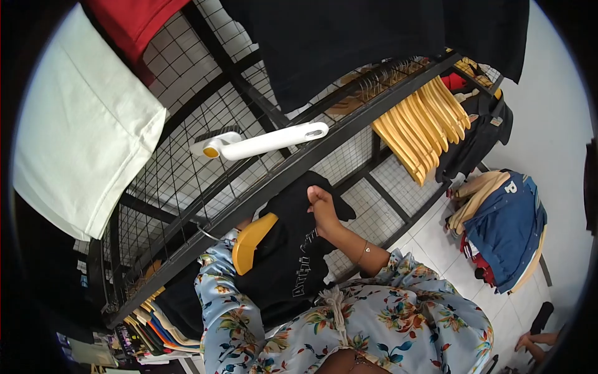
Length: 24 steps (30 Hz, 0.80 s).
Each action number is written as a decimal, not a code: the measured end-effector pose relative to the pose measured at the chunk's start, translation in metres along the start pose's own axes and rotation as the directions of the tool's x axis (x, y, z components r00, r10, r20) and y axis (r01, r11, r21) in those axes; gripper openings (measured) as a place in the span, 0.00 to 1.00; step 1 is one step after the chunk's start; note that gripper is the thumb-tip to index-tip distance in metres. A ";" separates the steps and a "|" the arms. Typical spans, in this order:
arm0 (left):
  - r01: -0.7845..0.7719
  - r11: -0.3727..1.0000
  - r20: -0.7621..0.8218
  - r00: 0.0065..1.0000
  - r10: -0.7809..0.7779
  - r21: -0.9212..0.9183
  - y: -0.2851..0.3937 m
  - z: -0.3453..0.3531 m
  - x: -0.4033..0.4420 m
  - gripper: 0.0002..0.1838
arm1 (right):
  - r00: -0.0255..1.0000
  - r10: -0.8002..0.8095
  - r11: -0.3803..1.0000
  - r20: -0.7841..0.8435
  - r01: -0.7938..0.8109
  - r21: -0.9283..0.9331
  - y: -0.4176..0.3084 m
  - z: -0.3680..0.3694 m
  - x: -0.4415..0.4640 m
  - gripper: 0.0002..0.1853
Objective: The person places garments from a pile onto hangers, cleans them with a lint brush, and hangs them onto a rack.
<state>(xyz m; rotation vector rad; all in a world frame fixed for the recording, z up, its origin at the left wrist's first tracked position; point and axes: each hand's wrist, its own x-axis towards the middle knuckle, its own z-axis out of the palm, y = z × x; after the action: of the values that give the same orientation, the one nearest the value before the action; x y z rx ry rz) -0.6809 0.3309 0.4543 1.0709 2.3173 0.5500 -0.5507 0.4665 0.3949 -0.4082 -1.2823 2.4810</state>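
Observation:
A black T-shirt [274,287] with white outlined lettering hangs in front of me below the rack's bar. My right hand [321,209] is closed on the shirt's upper part, thumb side up. The yellow wooden hanger [252,243] sits at the shirt's neck area, and its metal hook reaches toward the bar. Only a sliver of my left hand [244,223] shows behind the hanger; its fingers are hidden by the hanger and the shirt.
A white-handled brush [268,142] lies on the black rack's mesh top [187,156]. Several bare wooden hangers [417,131] hang at the right. White [87,124], red [134,25] and black [361,43] garments overhang above. Folded clothes [504,224] are piled at the right; a person's limb shows lower right.

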 end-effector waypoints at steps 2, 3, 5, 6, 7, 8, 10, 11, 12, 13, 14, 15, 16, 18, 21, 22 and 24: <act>0.028 0.999 -0.021 0.999 -0.028 0.029 -0.004 0.002 -0.009 0.10 | 0.999 -0.048 0.998 0.009 0.048 -0.052 0.005 -0.004 0.003 0.16; 0.041 0.998 -0.033 0.999 -0.040 0.042 -0.006 0.004 -0.013 0.10 | 0.997 -0.073 0.994 0.015 0.074 -0.079 0.006 -0.006 0.004 0.16; 0.065 0.995 -0.053 0.997 -0.061 0.072 -0.009 0.006 -0.020 0.11 | 0.995 -0.084 0.992 0.047 0.088 -0.089 0.005 -0.011 0.006 0.16; 0.078 0.993 -0.061 0.995 -0.073 0.088 -0.011 0.007 -0.025 0.11 | 0.992 -0.101 0.990 0.073 0.108 -0.095 0.005 -0.013 0.006 0.16; 0.093 0.990 -0.070 0.994 -0.086 0.105 -0.014 0.007 -0.031 0.11 | 0.988 -0.116 0.987 0.099 0.126 -0.098 0.005 -0.014 0.007 0.16; 0.110 0.987 -0.079 0.992 -0.101 0.121 -0.017 0.008 -0.038 0.11 | 0.989 -0.107 0.988 0.105 0.118 -0.095 0.005 -0.015 0.007 0.16; 0.151 0.977 -0.102 0.985 -0.136 0.148 -0.023 0.013 -0.058 0.11 | 0.989 -0.109 0.987 0.101 0.120 -0.108 0.003 -0.014 0.007 0.16; 0.171 0.972 -0.115 0.981 -0.154 0.161 -0.026 0.014 -0.069 0.11 | 0.989 -0.111 0.986 0.100 0.122 -0.115 0.002 -0.010 0.007 0.17; 0.190 0.966 -0.128 0.977 -0.169 0.174 -0.027 0.013 -0.072 0.11 | 0.989 -0.103 0.987 0.110 0.115 -0.114 -0.003 -0.003 0.006 0.17; 0.198 0.965 -0.134 0.975 -0.176 0.171 -0.045 0.022 -0.066 0.11 | 0.992 -0.126 0.979 0.029 0.129 -0.157 -0.011 0.004 0.005 0.16; -0.001 0.989 -0.249 0.968 0.039 0.149 -0.055 0.030 -0.051 0.12 | 0.986 -0.155 0.969 -0.052 0.142 -0.200 -0.020 0.012 0.005 0.16; -0.204 0.967 -0.361 0.900 0.247 0.152 -0.065 0.038 -0.041 0.14 | 0.973 -0.189 0.957 -0.134 0.152 -0.246 -0.026 0.017 0.007 0.15; -0.205 0.967 -0.365 0.898 0.247 0.150 -0.078 0.044 -0.040 0.14 | 0.973 -0.191 0.956 -0.131 0.154 -0.250 -0.025 0.017 0.012 0.15; -0.218 0.971 -0.291 0.939 0.181 -0.099 -0.031 0.027 -0.060 0.16 | 0.964 -0.260 0.937 -0.050 0.240 -0.253 -0.018 0.012 0.030 0.14; -0.161 0.951 -0.275 0.958 0.085 -0.265 0.007 0.010 -0.085 0.17 | 0.940 -0.339 0.904 -0.044 0.313 -0.292 -0.002 0.006 0.055 0.13; -0.100 0.946 -0.297 0.955 0.004 -0.308 0.013 0.007 -0.092 0.17 | 0.923 -0.377 0.884 -0.077 0.334 -0.327 0.003 0.006 0.059 0.11; -0.035 0.934 -0.307 0.948 -0.081 -0.356 0.000 0.013 -0.095 0.18 | 0.906 -0.408 0.865 -0.114 0.344 -0.365 0.008 0.004 0.063 0.09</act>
<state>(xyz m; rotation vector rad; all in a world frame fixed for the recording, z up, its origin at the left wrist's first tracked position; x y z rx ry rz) -0.6201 0.2582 0.4716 0.8244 2.3609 1.1604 -0.6101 0.4846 0.3836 -0.4121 -1.5413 1.8554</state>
